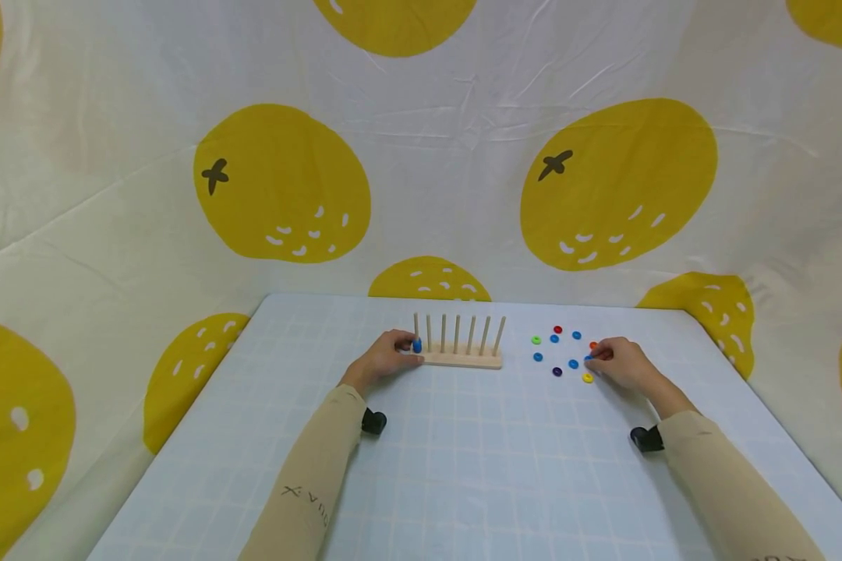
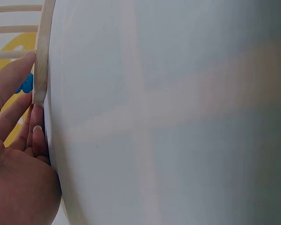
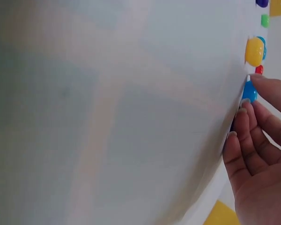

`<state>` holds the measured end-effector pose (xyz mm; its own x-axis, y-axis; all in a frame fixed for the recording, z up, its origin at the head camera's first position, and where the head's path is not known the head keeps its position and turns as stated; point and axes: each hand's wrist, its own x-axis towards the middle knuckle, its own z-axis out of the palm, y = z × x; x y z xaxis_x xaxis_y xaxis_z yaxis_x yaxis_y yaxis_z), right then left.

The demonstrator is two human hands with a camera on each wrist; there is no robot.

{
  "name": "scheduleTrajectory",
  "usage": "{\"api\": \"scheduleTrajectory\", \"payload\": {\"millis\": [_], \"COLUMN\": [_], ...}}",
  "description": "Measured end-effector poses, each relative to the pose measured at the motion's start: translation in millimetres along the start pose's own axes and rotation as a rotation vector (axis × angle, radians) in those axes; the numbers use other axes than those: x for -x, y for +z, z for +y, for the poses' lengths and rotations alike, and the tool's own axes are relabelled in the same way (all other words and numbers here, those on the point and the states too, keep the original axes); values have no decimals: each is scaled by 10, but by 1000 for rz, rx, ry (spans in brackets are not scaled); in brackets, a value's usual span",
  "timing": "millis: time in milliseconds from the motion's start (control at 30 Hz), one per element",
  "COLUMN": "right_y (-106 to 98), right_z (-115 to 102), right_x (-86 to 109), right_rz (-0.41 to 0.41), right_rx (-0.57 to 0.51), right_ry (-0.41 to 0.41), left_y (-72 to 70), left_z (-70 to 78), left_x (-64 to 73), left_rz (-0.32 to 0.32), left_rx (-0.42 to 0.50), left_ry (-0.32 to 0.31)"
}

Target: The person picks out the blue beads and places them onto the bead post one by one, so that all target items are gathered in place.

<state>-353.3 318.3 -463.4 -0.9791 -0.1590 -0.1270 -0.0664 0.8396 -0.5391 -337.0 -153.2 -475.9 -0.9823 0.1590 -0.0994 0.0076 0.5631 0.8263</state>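
A wooden peg stand [image 1: 463, 360] with a row of several upright pegs is at the middle of the table. Blue rings [image 1: 417, 345] sit low on its leftmost peg. My left hand [image 1: 384, 358] grips the left end of the stand's base, thumb in front and fingers around the end in the left wrist view. Off to the right, my right hand [image 1: 623, 363] pinches a blue ring [image 3: 249, 92] between thumb and fingers, down at the tabletop. A yellow ring [image 1: 587, 378] and an orange ring [image 1: 593, 345] lie close to those fingertips.
More loose rings lie between the stand and my right hand: a red ring [image 1: 557, 329], a green ring [image 1: 536, 340], a dark purple ring [image 1: 557, 372] and several blue ones. A pale checked cloth [image 1: 449, 460] covers the table, and a fruit-patterned curtain [image 1: 449, 195] hangs behind it.
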Motion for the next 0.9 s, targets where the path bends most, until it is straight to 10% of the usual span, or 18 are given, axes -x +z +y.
{"api": "scheduleTrajectory", "payload": {"millis": [900], "right_y": [-87], "right_z": [-253], "right_x": [207], "right_rz": [144], "right_rx": [-6], "right_ry": [-147], "left_y": [18], "left_z": [-32], "left_x": [-13], "left_rz": [6], "left_rx": [-4], "left_ry": [2]}}
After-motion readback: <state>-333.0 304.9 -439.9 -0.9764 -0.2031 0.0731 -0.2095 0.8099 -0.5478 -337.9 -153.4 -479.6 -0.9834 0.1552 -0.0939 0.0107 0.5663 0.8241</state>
